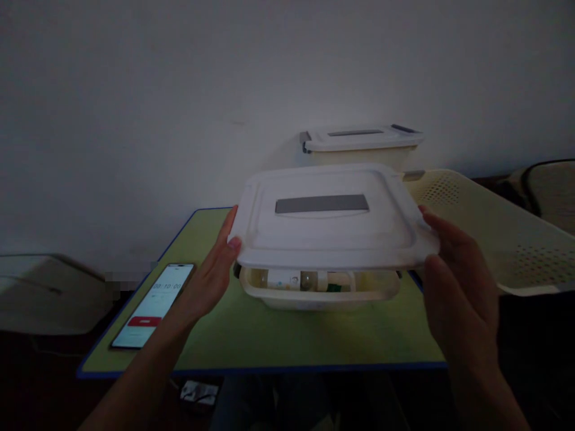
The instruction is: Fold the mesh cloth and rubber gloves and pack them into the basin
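Observation:
Between my two hands a white lid (314, 236) with a grey handle (321, 204) is held above a cream storage box (323, 302). My left hand (213, 275) grips the lid's left edge, thumb on top. On the right edge, my right hand (460, 281) is closed round the lid's side, its fingers at the far corner. Below the lid's near edge the front of the box shows, and bottles (309, 281) and other small items lie inside. The lid hides the rest of the contents and the back of the box.
A phone (155, 305) showing a timer lies on the green table (314, 344) at left. Behind stands another lidded box (363, 140) near the wall. A cream perforated basket (494, 233) is at right, and a dark-trimmed bag-like object (552, 191) sits beyond it.

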`<action>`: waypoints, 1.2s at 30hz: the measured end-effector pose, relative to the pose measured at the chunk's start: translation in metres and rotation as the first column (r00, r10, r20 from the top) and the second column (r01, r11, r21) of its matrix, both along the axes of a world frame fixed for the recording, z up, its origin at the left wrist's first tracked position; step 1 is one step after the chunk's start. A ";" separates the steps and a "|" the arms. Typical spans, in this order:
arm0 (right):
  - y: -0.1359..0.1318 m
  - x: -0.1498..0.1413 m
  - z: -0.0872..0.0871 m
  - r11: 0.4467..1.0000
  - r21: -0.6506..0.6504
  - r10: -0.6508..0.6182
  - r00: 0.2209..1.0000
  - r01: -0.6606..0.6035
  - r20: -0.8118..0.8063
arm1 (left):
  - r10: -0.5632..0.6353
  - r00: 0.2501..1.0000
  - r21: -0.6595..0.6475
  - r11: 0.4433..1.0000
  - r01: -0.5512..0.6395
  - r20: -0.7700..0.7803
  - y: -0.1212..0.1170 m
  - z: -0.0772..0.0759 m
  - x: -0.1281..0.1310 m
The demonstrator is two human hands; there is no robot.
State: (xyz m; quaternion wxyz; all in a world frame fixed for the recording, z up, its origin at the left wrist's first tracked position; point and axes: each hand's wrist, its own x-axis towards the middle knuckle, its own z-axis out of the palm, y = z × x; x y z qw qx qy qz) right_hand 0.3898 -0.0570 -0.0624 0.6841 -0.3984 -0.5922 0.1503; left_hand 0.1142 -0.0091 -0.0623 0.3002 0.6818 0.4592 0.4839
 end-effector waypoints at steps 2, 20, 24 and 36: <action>-0.003 -0.005 -0.009 0.999 -0.008 -0.039 0.999 0.039 0.009 | 0.007 1.000 -0.088 0.996 -0.006 0.006 -0.007 -0.010 0.000; -0.013 -0.005 -0.049 0.965 -0.166 -0.168 0.966 0.201 0.195 | 0.133 0.987 -0.171 0.974 -0.146 -0.085 -0.024 -0.030 0.004; -0.012 -0.005 -0.053 0.959 -0.180 -0.182 0.960 0.221 0.212 | 0.118 0.990 -0.134 0.983 -0.127 -0.074 -0.023 -0.040 0.001; -0.011 -0.004 -0.059 0.959 -0.124 -0.209 0.930 0.256 0.301 | 0.120 0.982 -0.062 0.990 -0.130 -0.146 -0.021 -0.058 -0.003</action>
